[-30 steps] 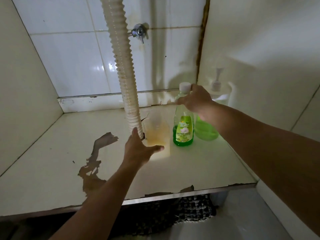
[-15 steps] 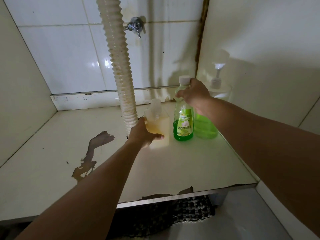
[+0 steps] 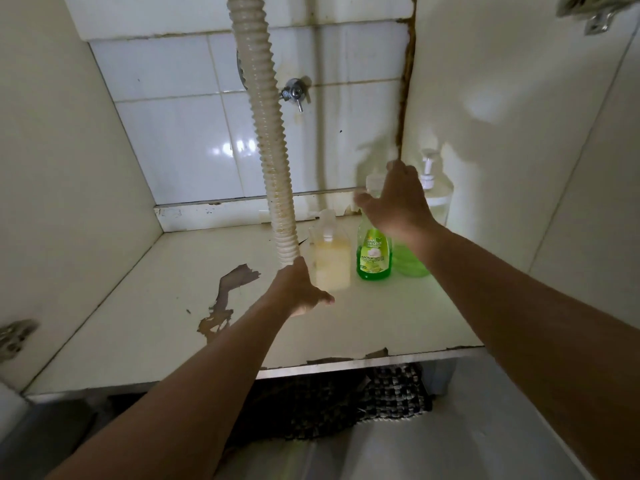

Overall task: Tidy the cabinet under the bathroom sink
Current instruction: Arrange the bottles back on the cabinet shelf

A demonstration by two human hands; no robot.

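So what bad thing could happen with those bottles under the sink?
The right hand hangs open just above the green bottle, which stands close between the yellowish bottle and the pump bottle. A clumsy reach could knock one over. The left hand is beside the yellowish bottle and the drain hose; bumping the hose might shake it loose.

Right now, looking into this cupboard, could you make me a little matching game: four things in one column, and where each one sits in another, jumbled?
Things:
1. ribbed drain hose
2. yellowish bottle
3. green labelled bottle
4. pump bottle

Places:
A. far right, against the side wall
B. hanging from above, left of the bottles
C. beside the left hand
D. below the right hand

Pairs: 1-B, 2-C, 3-D, 4-A
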